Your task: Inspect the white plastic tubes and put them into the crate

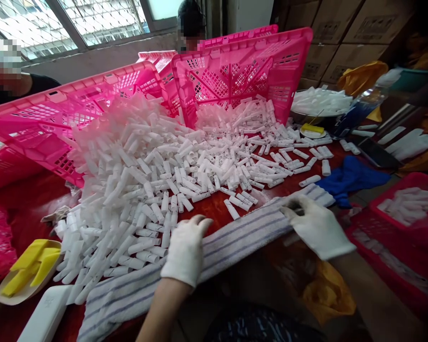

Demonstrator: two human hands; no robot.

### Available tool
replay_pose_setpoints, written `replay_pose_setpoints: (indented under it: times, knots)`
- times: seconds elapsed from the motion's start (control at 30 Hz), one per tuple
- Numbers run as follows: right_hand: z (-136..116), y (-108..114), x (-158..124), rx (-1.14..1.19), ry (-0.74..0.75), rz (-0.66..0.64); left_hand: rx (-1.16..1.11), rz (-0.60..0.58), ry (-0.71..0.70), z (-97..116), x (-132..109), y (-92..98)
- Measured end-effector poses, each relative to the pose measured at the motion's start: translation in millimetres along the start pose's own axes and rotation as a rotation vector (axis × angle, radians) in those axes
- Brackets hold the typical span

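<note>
A: Main thing?
B: White tubes (153, 180), big heap on the red table (214, 210), beyond the striped towel (242, 235). A few lie loose just past its far edge, between the hands.
A: Handling?
B: Probably light, thin plastic, fairly stiff. Smooth, so likely slippery and prone to roll. Best hold: pinch mid-barrel. Dark marks on many; can't read them.
A: Hands?
B: Both in white gloves. Left hand (185, 247) over the towel's middle, fingers loosely curled; can't tell if it pinches anything. Right hand (317, 223) at the towel's right part, thumb and finger bent toward each other; can't tell what's between.
A: Towel?
B: Soft, woven, blue-grey stripes, laid lengthwise along the near table edge.
A: Further out?
B: Crumpled blue cloth (353, 175) by the towel's right end. Flat yellow pieces (32, 266) in a shallow dish (21, 299), left of its left end. Rigid pink lattice crates (292, 52) beyond, tipped up behind the heap.
</note>
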State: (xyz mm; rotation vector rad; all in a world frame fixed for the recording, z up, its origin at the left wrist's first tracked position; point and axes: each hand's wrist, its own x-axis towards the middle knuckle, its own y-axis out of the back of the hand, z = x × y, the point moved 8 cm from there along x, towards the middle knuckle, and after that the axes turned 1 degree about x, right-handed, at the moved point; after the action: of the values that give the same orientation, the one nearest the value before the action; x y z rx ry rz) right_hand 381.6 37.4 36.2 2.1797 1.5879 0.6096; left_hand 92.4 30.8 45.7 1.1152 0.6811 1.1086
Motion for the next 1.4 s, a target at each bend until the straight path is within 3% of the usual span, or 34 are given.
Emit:
replay_pose_setpoints:
  times: [0.07,0.13,0.23,0.3,0.37,0.43,0.53,0.63,0.77,0.83,1.0,1.1,1.2,1.23,1.33,1.4]
  knots:
    - [-5.1,-34.6,24.2,-0.223,0.073,-0.093,0.151,-0.070,0.027,-32.9,1.9,1.7]
    - [-3.9,-68.7,43.8,-0.320,0.079,-0.197,0.200,-0.160,0.039,-50.5,4.9,-7.1]
    - [1.8,-94.5,57.8,-0.403,0.043,-0.277,0.114,-0.229,0.062,-52.4,12.0,-24.7]
    - [1.5,-92.6,57.1,-0.393,0.042,-0.262,-0.055,-0.146,0.113,-46.6,18.7,-26.5]
    - [-2.4,-82.2,50.6,-0.225,0.025,-0.209,-0.338,0.011,0.223,-44.3,22.9,-21.5]
    - [-7.4,-72.9,39.7,0.138,-0.040,-0.157,-0.729,0.132,0.342,-42.4,22.9,-21.7]
    - [-18.8,-77.1,19.2,0.698,-0.182,-0.146,-1.326,0.132,0.434,-23.2,21.5,-37.0]
    - [-36.5,-91.1,4.0,0.941,-0.261,-0.155,-1.624,0.118,0.485,2.8,16.2,-48.6]
    - [-46.3,-91.1,-1.8,0.962,-0.263,-0.008,-1.601,0.111,0.483,30.3,6.6,-52.7]
    - [-48.8,-88.9,-3.0,0.926,-0.230,-0.007,-1.587,0.082,0.487,37.3,2.9,-55.9]
    - [-60.7,-87.9,-6.3,0.739,-0.043,-0.287,-1.748,-0.094,0.496,41.5,0.5,-67.2]
    - [-63.8,-80.5,-3.5,0.635,0.052,-0.319,-1.791,-0.175,0.519,42.2,1.2,-67.9]
    - [-67.1,-83.5,-2.6,0.606,0.063,-0.367,-1.871,-0.396,0.587,57.2,-2.7,-75.0]
    - [-67.2,-86.9,-4.0,0.606,0.040,-0.396,-1.866,-0.421,0.600,60.3,-4.2,-76.0]
    - [-65.4,-87.6,-12.0,0.590,0.001,-0.442,-1.634,-0.241,0.549,52.8,-4.7,-70.9]
    - [-59.0,-74.4,-17.5,0.533,0.013,-0.438,-1.351,-0.170,0.414,49.5,-2.5,-65.1]
